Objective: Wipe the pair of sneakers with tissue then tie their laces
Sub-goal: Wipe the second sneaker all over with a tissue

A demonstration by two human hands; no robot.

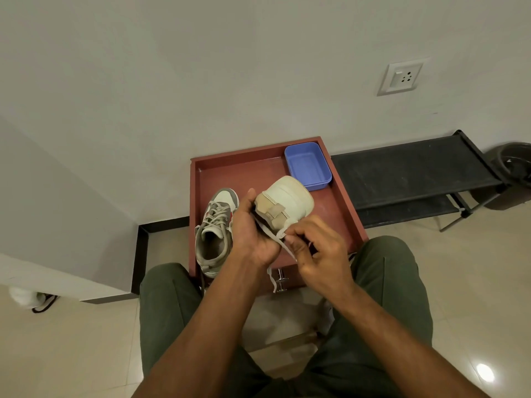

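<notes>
Your left hand [253,234] grips the raised sneaker [284,205] from its left side, thumb up along the shoe and fingers wrapped under it out of sight. The shoe is held above the red-brown tray [342,196], heel toward you and sole turned up and away, so its long axis runs from your hands toward the wall. Your right hand [319,254] sits just below and right of the heel, fingers curled, pinching the lace [275,242] that trails down from the shoe toward the tray's front edge. The right hand is the nearer one to the loose lace; the left carries the shoe's weight. The second sneaker [215,231] rests upright in the tray, just left of your left hand, toe toward the wall, laces slack. In my judgement, wiping is not in hand now; lace work on the held shoe is. No tissue can be made out. The held shoe's tongue, eyelets and toe are hidden. A blue tub [309,165] stands in the tray's far right corner.
</notes>
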